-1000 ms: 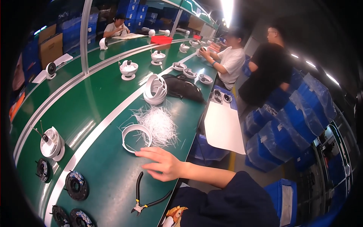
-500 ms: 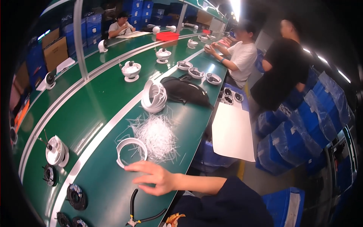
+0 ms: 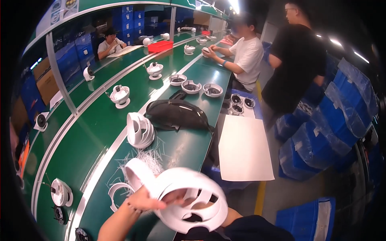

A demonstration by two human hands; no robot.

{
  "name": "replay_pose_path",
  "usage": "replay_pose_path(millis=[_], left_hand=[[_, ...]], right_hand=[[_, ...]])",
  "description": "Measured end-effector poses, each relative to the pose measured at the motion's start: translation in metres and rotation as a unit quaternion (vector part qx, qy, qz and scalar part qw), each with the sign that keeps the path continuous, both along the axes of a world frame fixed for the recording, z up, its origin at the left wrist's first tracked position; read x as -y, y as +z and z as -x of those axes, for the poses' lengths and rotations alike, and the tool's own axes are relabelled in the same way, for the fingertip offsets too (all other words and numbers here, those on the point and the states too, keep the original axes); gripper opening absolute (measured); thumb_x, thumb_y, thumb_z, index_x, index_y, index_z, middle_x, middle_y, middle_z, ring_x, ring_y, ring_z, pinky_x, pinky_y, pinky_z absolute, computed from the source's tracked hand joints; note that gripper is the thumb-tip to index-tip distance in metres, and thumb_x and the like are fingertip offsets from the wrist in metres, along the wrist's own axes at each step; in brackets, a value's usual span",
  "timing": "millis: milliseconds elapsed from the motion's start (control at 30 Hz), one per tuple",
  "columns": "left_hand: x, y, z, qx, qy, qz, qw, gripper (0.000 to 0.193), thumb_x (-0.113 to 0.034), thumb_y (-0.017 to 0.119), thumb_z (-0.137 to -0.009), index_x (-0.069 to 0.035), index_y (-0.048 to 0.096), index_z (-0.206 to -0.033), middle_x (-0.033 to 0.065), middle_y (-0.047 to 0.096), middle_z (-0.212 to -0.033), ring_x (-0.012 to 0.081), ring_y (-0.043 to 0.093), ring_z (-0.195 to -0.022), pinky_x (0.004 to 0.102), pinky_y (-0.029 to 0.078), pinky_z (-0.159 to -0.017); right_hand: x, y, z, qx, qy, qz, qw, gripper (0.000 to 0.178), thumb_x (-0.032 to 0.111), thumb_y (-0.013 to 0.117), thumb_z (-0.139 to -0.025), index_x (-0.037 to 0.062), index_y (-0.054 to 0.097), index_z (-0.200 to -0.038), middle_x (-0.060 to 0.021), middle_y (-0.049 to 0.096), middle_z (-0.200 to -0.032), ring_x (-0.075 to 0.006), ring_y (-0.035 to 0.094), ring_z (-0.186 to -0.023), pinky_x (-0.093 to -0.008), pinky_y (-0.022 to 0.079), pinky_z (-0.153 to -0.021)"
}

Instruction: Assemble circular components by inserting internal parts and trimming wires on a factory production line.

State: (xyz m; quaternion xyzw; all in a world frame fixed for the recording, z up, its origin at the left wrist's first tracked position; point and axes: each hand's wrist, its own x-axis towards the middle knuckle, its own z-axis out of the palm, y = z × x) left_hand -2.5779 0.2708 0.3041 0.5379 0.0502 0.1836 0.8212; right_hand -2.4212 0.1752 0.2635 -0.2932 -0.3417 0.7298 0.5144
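1. We see the green bench (image 3: 183,140) sweeping from the lower left of the frame to the top centre.
2. At the right of the frame we see blue crates (image 3: 295,160) draped in clear plastic.
3. Above them, at the upper right, we see a person in black (image 3: 297,60) standing.
4. At the lower centre, raised over the bench edge, we find the white shell (image 3: 187,179), round, with large openings; a white loop juts toward its upper left, and we cannot tell whether the two are joined.
5. Right of centre we see a white sheet (image 3: 245,148).
6. Near the centre, on the bench, we see a black bag (image 3: 173,114).
7. Left of centre lies a heap of thin white strips (image 3: 150,157), partly hidden behind the loop.
8. Our left hand (image 3: 144,199) grasps the shell's lower-left side.
9. Just beyond the strips, we see nested white rings (image 3: 141,138).
10. Near our left hand, a loose white ring (image 3: 120,185) rests.
11. Smallest in view, our right hand (image 3: 177,197) shows only through an opening; we cannot tell whether it grips.
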Motion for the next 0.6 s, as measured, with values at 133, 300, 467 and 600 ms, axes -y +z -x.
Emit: replay_pose_path(millis=[133,300,467,600], left_hand=[[-0.027,-0.012,-0.053,0.102,-0.121,0.186,0.970,0.044,-0.017,0.063,-0.064,0.006,0.045,-0.097,-0.0023,0.035,-0.055,0.0089,0.038,-0.052,0.0264,0.039,-0.059],[-0.052,-0.036,-0.073,0.126,-0.152,0.165,0.966,0.060,-0.021,0.062,-0.064,0.006,0.039,-0.112,0.0001,0.041,-0.060,0.0096,0.042,-0.057,0.0340,0.042,-0.080],[-0.088,-0.070,-0.053,0.044,-0.035,0.212,0.976,0.069,-0.022,0.064,-0.063,0.005,0.034,-0.119,0.0086,0.051,-0.081,0.0192,0.052,-0.077,0.0362,0.040,-0.087],[-0.094,-0.098,-0.064,0.062,-0.011,0.263,0.963,0.069,-0.025,0.062,-0.068,0.002,0.030,-0.123,0.0099,0.053,-0.091,0.0250,0.053,-0.089,0.0369,0.037,-0.090]], right_hand=[[-0.038,-0.025,-0.031,-0.079,0.016,-0.056,0.995,0.045,0.017,0.042,-0.085,-0.0036,0.031,-0.123,-0.0170,0.048,-0.113,-0.0248,0.051,-0.098,-0.0238,0.043,-0.080],[-0.072,-0.068,-0.053,-0.203,0.037,-0.149,0.967,0.045,0.007,0.047,-0.082,0.0003,0.032,-0.124,-0.0117,0.048,-0.114,-0.0235,0.049,-0.101,-0.0227,0.042,-0.079],[-0.101,-0.101,-0.052,-0.340,-0.084,-0.103,0.931,0.043,0.014,0.044,-0.085,0.0071,0.031,-0.126,-0.0127,0.040,-0.121,-0.0290,0.045,-0.107,-0.0258,0.045,-0.077],[-0.108,-0.093,-0.066,-0.268,-0.202,0.090,0.938,0.061,0.052,0.037,-0.079,0.0095,0.037,-0.123,-0.0141,0.045,-0.115,-0.0324,0.048,-0.098,-0.0457,0.044,-0.076]])
